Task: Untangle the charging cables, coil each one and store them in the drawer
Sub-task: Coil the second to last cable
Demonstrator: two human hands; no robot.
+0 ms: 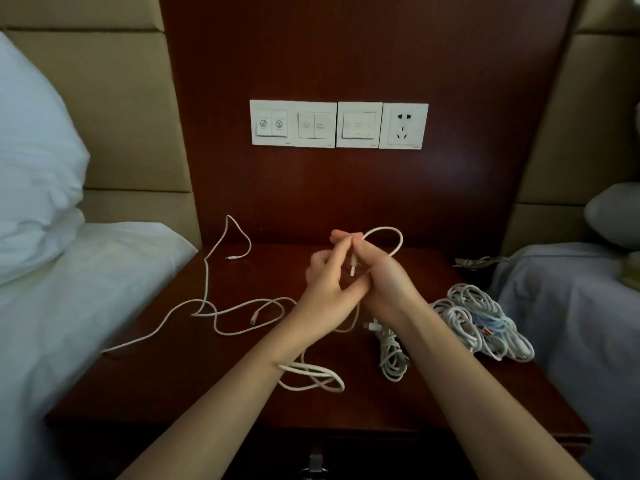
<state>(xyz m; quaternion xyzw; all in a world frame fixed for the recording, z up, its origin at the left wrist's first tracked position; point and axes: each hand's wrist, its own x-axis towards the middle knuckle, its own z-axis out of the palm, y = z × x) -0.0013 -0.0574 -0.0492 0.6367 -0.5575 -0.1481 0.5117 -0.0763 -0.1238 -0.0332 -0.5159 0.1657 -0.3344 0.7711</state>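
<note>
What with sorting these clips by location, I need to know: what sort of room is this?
Probably a hotel bedroom: a wooden nightstand stands between two beds with white pillows, below a wall panel of switches and a socket.

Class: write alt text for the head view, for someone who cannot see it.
The left hand and right hand hold a white cable in a loop above a dark nightstand. More loose cable lies left, a tangled pile right.
</note>
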